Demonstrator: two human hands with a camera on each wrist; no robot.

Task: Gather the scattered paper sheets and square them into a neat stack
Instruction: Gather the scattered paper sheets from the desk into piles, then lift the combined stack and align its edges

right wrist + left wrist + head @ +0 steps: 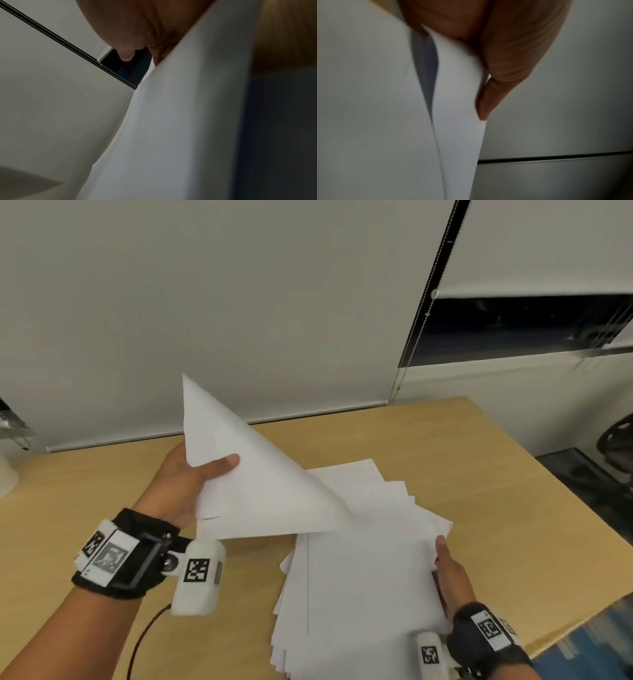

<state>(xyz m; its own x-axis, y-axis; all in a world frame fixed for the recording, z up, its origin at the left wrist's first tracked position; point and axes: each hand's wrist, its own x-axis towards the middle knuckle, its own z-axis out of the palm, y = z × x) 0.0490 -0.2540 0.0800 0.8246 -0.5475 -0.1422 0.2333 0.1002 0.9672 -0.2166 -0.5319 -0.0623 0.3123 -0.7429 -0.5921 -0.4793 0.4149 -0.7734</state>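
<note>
left hand [191, 484] pinches a few white paper sheets [246, 484], lifted and curled above the light wooden table [445, 446]. right hand [452, 577] grips the right edge of the loose white paper stack [363, 577] near the table's front edge.

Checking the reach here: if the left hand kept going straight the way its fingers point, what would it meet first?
Probably nothing on the desk. The left hand, gripping lifted sheets, points up and away toward the blind, though depth is unclear.
</note>
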